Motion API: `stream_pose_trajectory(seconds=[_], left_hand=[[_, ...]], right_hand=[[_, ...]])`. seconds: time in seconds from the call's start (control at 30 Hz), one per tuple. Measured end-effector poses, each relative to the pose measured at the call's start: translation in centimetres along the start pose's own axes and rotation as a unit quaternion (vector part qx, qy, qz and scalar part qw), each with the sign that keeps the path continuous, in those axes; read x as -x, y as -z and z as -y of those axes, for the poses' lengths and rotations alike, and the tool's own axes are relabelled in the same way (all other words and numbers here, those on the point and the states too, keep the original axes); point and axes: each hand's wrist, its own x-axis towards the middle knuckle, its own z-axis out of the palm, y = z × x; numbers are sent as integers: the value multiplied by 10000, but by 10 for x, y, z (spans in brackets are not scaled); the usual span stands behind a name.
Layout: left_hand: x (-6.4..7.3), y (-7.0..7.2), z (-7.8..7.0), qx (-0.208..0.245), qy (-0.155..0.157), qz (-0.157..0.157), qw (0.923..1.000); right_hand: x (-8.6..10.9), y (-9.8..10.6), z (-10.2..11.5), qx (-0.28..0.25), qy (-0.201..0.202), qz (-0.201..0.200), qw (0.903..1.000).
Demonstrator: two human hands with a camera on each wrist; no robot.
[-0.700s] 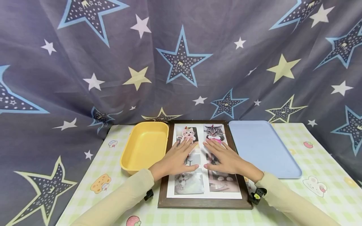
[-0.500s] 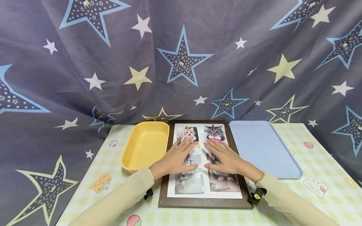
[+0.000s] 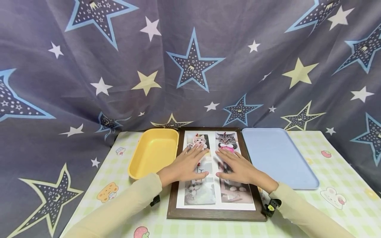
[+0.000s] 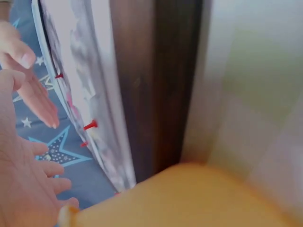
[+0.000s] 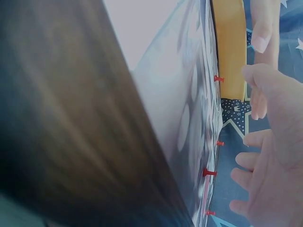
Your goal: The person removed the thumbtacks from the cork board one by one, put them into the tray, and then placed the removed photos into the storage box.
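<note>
A board with a dark brown frame [image 3: 215, 214] lies flat on the table, with cat photos on its white surface. Above its left half hovers my left hand [image 3: 186, 167], palm down with fingers extended. My right hand [image 3: 238, 169] does the same over the right half. Both wrist views show a gap between the hands and the board. Red push pins [image 5: 209, 173] stick up from the photos, one more push pin [image 4: 90, 125] being plain in the left wrist view. The hands hide parts of the upper-left photo [image 3: 197, 138] and lower-right photo [image 3: 236, 195].
Close along the board's left side stands a yellow tray [image 3: 153, 155]. On the right lies a flat light-blue tray [image 3: 276, 157]. A green checked cloth [image 3: 300, 211] covers the table, and a star-patterned curtain [image 3: 190, 109] hangs behind it.
</note>
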Motion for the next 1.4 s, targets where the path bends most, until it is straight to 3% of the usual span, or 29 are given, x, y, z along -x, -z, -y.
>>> stream_pose_trajectory(seconds=[0.23,0.47,0.67,0.83,0.97,1.2,1.4], left_hand=[[-11,28,1,-206,46,125,9997],[-35,60,4,-596,86,258,9979],[-59,74,9,-790,431,344,9953],[-72,71,12,-604,671,494,9947],[-78,56,15,-445,803,618,9939],[-83,30,23,-589,840,808,9914],[-83,29,23,-298,1120,1214,9858]], right_hand=[[-1,3,-1,-222,174,-154,9995],[-5,11,-4,-208,516,-574,9968],[-12,30,-2,-498,179,-639,9966],[-21,47,-2,-834,-25,-832,9930],[-33,58,-6,-1057,-93,-1168,9875],[-62,74,-14,-1950,-232,-1702,9657],[-82,83,-16,-2283,-379,-1787,9563]])
